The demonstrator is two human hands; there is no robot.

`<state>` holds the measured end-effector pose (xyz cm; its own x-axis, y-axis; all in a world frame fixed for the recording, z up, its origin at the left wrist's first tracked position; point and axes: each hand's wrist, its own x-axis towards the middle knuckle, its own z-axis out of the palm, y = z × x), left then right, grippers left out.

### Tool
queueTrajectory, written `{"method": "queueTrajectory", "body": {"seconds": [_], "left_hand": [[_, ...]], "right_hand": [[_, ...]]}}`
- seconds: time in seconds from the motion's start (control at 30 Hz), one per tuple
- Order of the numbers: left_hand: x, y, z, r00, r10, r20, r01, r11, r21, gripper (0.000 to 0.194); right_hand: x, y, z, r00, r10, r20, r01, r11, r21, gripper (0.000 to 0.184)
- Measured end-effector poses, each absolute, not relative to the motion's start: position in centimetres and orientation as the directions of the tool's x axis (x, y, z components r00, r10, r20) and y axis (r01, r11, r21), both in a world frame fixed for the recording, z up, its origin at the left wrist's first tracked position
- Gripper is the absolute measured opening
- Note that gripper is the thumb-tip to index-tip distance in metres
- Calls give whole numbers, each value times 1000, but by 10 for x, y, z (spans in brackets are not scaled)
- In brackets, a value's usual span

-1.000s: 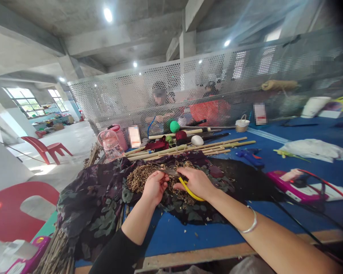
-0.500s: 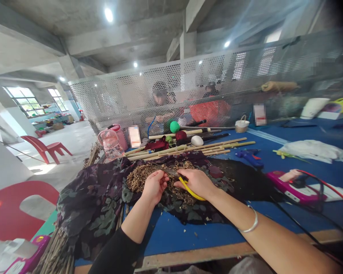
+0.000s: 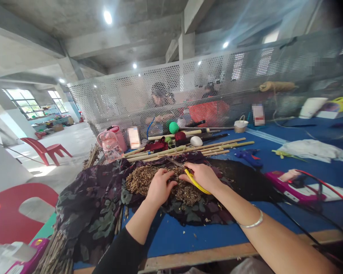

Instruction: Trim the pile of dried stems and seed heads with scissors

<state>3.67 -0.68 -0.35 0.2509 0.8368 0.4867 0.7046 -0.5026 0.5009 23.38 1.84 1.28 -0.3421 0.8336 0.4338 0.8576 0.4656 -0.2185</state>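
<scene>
A heap of dry brown plant bits (image 3: 140, 182) lies on dark flower-patterned cloth (image 3: 98, 220). My left hand (image 3: 161, 187) rests at the middle of the heap, its thumb apart from the fingers and nothing visible in its grasp. My right hand (image 3: 202, 177) is closed around yellow-handled scissors (image 3: 196, 184). Their dark blades point up and left over the heap, past my left fingertips. The right fingers around the handle are partly hidden, and the thumb reaches toward my left hand.
Behind the heap lie bamboo sticks (image 3: 185, 150), a green ball (image 3: 173, 127) and a white egg-shaped ball (image 3: 196, 141). A blue glue gun (image 3: 249, 156) and a magenta device (image 3: 293, 189) with cables are on the right. Bundled stalks (image 3: 53, 249) sit front left. A perforated screen (image 3: 120, 91) stands behind.
My left hand has gone from a pinch near the scissor blades to spread fingers lower on the heap. My right hand has moved slightly right and the scissors with it.
</scene>
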Motion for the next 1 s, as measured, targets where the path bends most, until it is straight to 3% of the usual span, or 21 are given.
{"method": "queueTrajectory", "body": {"seconds": [0.07,0.13,0.23,0.33,0.4,0.53,0.63,0.73,0.87,1.0], "left_hand": [[44,-5,-4,288,835,469,740,-505,444,37],[45,-2,-3,296,856,424,776,-474,415,26],[36,1,-1,231,887,401,794,-410,449,18],[21,4,0,47,891,451,724,-342,599,16],[15,7,-1,-104,905,413,599,-274,752,14],[16,10,-2,-238,968,77,128,-47,991,8],[23,9,0,-200,978,-63,-245,12,970,7],[28,4,6,-156,983,-96,-445,17,895,3],[31,1,12,-147,981,-125,-574,18,819,10],[32,-1,12,-126,981,-146,-586,45,809,10]], "right_hand": [[233,18,13,-321,838,441,858,455,-239,42],[233,19,14,-304,842,445,862,442,-248,43],[236,20,14,-285,853,438,869,422,-258,44],[240,21,14,-259,865,430,872,401,-280,43],[241,22,14,-254,871,420,871,395,-293,43],[239,19,14,-288,875,388,859,416,-299,49],[236,16,14,-348,852,390,823,477,-307,58],[234,14,12,-420,821,386,777,545,-314,63],[231,13,9,-481,799,359,743,590,-317,67],[227,11,8,-494,781,383,719,614,-325,70]]}}
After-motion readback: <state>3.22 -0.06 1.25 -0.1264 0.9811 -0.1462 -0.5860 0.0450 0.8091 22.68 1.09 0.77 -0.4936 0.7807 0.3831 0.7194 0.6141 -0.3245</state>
